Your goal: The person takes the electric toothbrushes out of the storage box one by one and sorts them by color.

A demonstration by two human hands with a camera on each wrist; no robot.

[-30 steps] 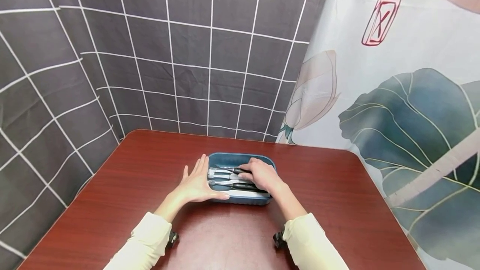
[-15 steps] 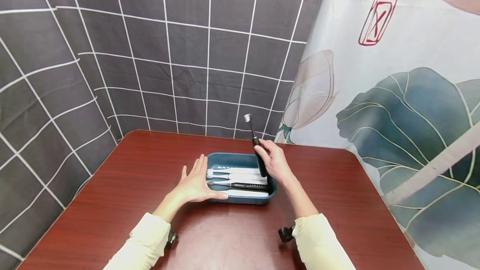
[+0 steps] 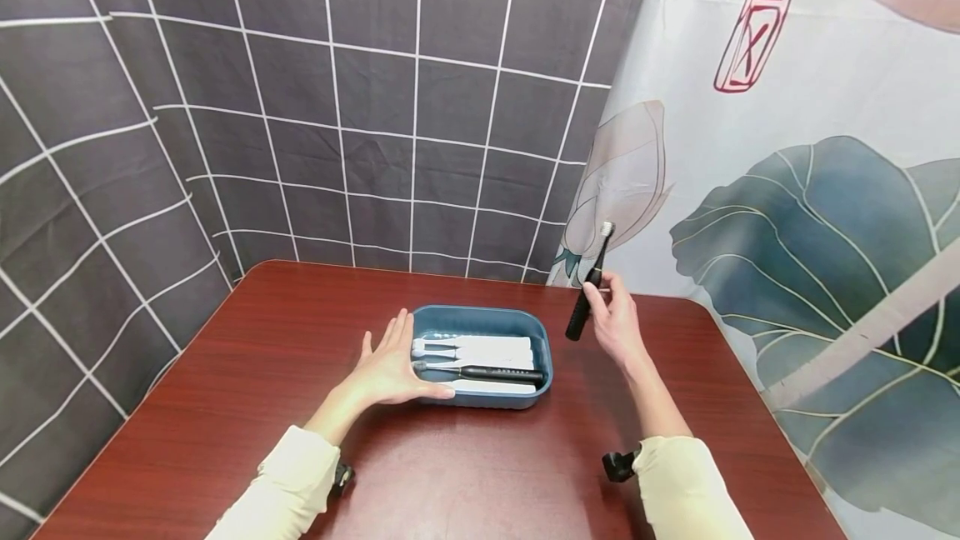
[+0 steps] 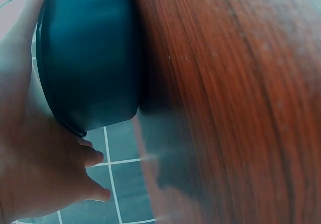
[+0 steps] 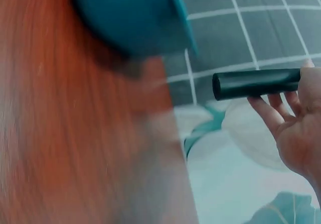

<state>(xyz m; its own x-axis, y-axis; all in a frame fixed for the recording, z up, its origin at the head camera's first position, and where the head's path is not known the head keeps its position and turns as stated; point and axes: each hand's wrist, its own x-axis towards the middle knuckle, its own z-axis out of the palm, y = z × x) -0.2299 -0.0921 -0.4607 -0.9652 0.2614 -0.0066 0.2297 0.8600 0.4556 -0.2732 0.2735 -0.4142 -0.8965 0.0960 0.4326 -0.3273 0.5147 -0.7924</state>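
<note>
My right hand (image 3: 618,325) pinches a black electric toothbrush (image 3: 587,297) by its handle, raised to the right of a blue bin (image 3: 536,332), white bristle head up. In the right wrist view the toothbrush's dark handle (image 5: 256,83) lies between thumb and fingers. My left hand (image 3: 382,369) has its fingers straight and spread along the bin's left end, the thumb across its near rim. Inside the bin lie another black toothbrush (image 3: 498,374) and several white toothbrushes (image 3: 495,348), side by side with heads to the left. The left wrist view shows the bin's outer wall (image 4: 90,58).
The bin stands on a reddish-brown wooden table (image 3: 465,473) near its back edge. Behind hangs a dark grey curtain (image 3: 375,90) with white grid lines. A white curtain (image 3: 697,65) with leaf and flower prints hangs at the right.
My right hand has lifted the black toothbrush out of the bin, then carried it rightward past the bin's right end. My left hand has stayed at the bin.
</note>
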